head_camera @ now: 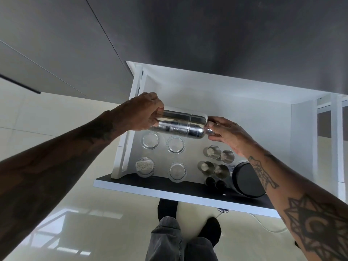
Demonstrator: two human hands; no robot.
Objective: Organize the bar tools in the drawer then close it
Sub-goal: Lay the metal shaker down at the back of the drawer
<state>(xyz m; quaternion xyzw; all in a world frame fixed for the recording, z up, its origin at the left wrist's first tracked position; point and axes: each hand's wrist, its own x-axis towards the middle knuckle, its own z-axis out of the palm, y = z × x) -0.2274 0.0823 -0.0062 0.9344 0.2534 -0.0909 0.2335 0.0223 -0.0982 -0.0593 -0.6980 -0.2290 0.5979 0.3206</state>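
A shiny steel cocktail shaker [183, 124] lies sideways in the air above the open white drawer [235, 102]. My left hand [140, 112] grips its base end and my right hand [225, 131] pinches its cap end. Below it, inside the drawer, stand several clear glasses [176, 145] on the left and several small steel cups [213, 151] to their right. A round black container [246, 178] lies at the front right, with two small dark items [215, 182] beside it.
The drawer's dark front panel [160, 185] faces me, above my legs and feet on the glossy cream floor [75, 213]. Grey cabinet fronts [207, 34] rise behind the drawer. A white cable [263, 226] runs across the floor at the right.
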